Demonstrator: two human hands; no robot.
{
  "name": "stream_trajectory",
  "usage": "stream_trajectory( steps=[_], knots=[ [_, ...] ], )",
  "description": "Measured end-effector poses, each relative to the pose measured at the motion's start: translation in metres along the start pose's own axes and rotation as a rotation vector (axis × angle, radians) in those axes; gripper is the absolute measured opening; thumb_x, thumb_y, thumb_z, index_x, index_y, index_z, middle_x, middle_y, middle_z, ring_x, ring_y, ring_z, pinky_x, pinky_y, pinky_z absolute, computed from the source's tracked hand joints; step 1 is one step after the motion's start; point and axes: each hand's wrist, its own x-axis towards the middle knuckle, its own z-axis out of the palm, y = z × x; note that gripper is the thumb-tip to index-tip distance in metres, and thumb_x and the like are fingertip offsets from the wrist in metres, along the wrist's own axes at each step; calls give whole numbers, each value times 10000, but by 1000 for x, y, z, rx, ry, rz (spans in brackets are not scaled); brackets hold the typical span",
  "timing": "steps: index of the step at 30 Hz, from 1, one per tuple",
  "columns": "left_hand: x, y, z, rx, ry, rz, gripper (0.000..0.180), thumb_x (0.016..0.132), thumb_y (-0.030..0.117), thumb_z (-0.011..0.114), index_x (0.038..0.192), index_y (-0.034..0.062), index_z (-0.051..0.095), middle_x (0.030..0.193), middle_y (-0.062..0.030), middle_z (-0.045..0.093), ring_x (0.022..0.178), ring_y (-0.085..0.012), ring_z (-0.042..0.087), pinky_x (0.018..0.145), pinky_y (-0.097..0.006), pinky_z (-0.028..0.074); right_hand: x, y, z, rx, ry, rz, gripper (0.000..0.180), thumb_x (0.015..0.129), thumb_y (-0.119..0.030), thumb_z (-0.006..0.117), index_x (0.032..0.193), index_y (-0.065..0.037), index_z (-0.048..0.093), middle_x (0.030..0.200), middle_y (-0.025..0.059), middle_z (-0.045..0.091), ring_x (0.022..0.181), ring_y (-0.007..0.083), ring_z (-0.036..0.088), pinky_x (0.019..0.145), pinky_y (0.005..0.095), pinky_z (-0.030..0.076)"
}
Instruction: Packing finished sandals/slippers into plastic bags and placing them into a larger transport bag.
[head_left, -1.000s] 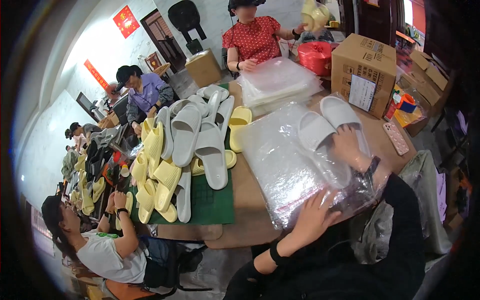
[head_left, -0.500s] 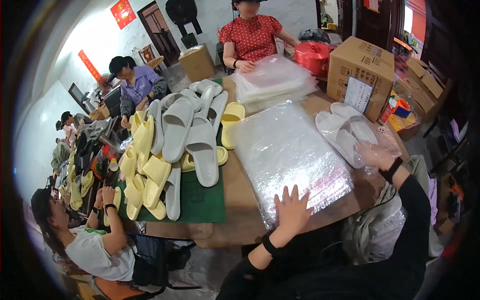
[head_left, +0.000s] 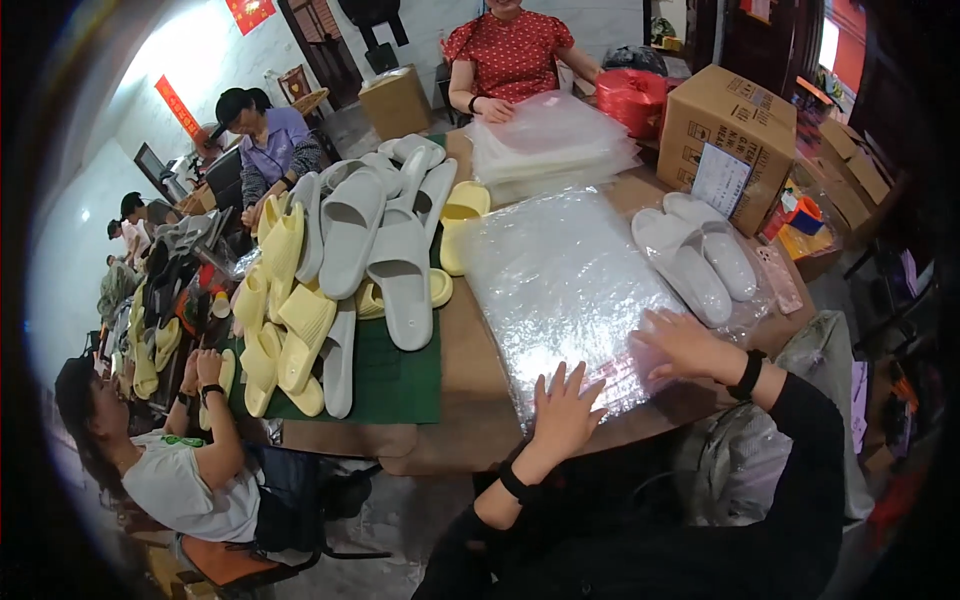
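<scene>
Clear, glossy plastic makes up the flat rectangular stack of bags [head_left: 560, 270] on the brown table [head_left: 465, 385]; take its middle as the centre of the dial. At six o'clock, the person's left hand [head_left: 567, 410] lies palm down at the stack's near end, fingers spread. At four o'clock, the right hand [head_left: 688, 345] is spread too, its fingertips reaching over the stack's right-hand edge; whether they press on the plastic I cannot tell. Each wrist wears a black band.

Just beside the stack, at two o'clock, lies a pair of pale grey open-toed slippers [head_left: 665, 250], with clear film crumpled at their near end. Past them, at three, is a pink phone case [head_left: 775, 278]. A brown cardboard carton [head_left: 730, 150] stands between one and two.

Towards twelve sits a stack of cloudy white plastic bags [head_left: 545, 150], with a co-worker in a red dotted top [head_left: 508, 55] behind it. At nine o'clock, grey and yellow ribbed slippers [head_left: 350, 240] are heaped on a dark green mat [head_left: 400, 385].
</scene>
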Motion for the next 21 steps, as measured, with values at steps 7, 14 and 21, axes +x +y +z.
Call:
stream_trajectory(
  steps=[7,14,21],
  knots=[
    [-3,-50,-11,-125,241,-591,841,856,375,600,1451,17,127,1435,-365,141,1349,-509,74,1093,-568,56,6,5,37,-55,44,324,761,777,-500,650,1412,-229,329,1434,321,210,1267,537,290,999,577,326],
    [9,-65,3,-633,287,-444,800,849,133,606,1443,-27,95,1430,-297,239,1332,-388,271,1082,-410,245,6,-10,31,181,-16,470,869,808,-548,604,1459,-137,203,1385,442,131,1242,605,262,1025,575,293],
    [12,-71,-24,-1297,356,-634,765,745,-100,500,1443,63,233,1336,-175,423,1177,-228,446,969,-298,379,15,-13,33,458,96,253,889,813,-545,605,1439,-42,223,1384,432,164,1251,573,284,1046,487,316]
  ],
)
